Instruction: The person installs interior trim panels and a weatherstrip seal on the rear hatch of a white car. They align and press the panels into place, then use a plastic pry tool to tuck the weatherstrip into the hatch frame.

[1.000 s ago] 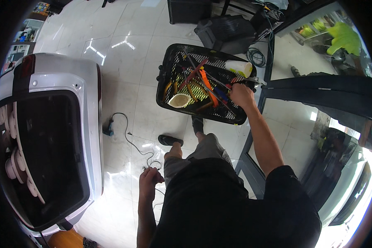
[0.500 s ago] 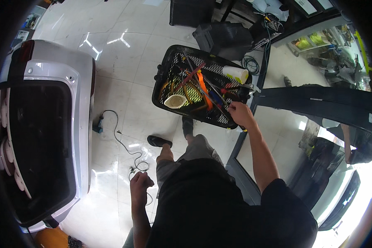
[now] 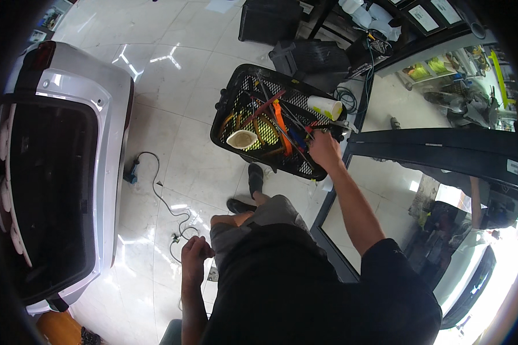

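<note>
My right hand [image 3: 324, 147] is closed at the right end of a black mesh basket [image 3: 231, 86], its fingers among the tools beside a red handle [image 3: 309, 131]. What it grips is hidden under the fingers. Inside the basket lie an orange strip [image 3: 280, 119], a dark red bar [image 3: 263, 109], thin metal rods, a cream cup [image 3: 242, 139] and a white cylindrical container [image 3: 326, 107]. My left hand [image 3: 195, 251] hangs low beside my body, fingers curled closed; anything inside it cannot be made out.
A silver car's rear [image 3: 110, 86] stands to the left. On the tiled floor lie a corded tool [image 3: 131, 173] and its cable [image 3: 168, 201]. Black bins [image 3: 308, 60] stand beyond the basket. A dark-framed glass panel [image 3: 351, 213] runs along the right, near a coiled hose [image 3: 346, 100].
My right hand has moved farther over the basket, up and slightly left, to the red handle. My feet have shifted. The left hand stays low and closed.
</note>
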A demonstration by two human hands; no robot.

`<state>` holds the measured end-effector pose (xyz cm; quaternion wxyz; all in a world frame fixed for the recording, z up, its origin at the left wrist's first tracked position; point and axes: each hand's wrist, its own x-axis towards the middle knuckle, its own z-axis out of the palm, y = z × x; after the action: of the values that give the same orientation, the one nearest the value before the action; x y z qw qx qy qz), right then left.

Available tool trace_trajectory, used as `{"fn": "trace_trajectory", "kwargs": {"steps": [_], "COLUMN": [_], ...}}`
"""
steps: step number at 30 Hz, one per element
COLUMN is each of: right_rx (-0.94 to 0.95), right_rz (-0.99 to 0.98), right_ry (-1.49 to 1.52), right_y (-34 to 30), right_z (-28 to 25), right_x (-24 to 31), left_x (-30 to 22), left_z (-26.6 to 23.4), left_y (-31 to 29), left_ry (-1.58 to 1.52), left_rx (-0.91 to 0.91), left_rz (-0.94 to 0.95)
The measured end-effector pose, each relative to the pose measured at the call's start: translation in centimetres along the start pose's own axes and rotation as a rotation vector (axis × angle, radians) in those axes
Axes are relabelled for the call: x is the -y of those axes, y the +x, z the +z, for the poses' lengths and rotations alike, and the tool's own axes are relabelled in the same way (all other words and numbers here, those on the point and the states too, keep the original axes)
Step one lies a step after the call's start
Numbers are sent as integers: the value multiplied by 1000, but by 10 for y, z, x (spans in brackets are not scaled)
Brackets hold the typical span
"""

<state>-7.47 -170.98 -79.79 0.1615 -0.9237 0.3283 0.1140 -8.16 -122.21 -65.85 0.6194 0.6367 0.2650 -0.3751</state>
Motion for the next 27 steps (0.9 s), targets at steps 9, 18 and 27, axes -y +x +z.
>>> {"fn": "trace_trajectory", "kwargs": {"steps": [9, 18, 27], "right_rx": [-158, -151, 580], "right_rz": [46, -102, -726], "right_ry": [466, 1953, 2488], "right_y": [116, -39, -261], "right_z": [45, -119, -173], "right_x": [96, 46, 142], "left_x": [1, 79, 34], "left_z": [-16, -57, 14], "left_y": [-45, -128, -160], "left_ry": [52, -319, -683], "left_rx": [-39, -261, 240], "left_rz": [112, 432, 469]}}
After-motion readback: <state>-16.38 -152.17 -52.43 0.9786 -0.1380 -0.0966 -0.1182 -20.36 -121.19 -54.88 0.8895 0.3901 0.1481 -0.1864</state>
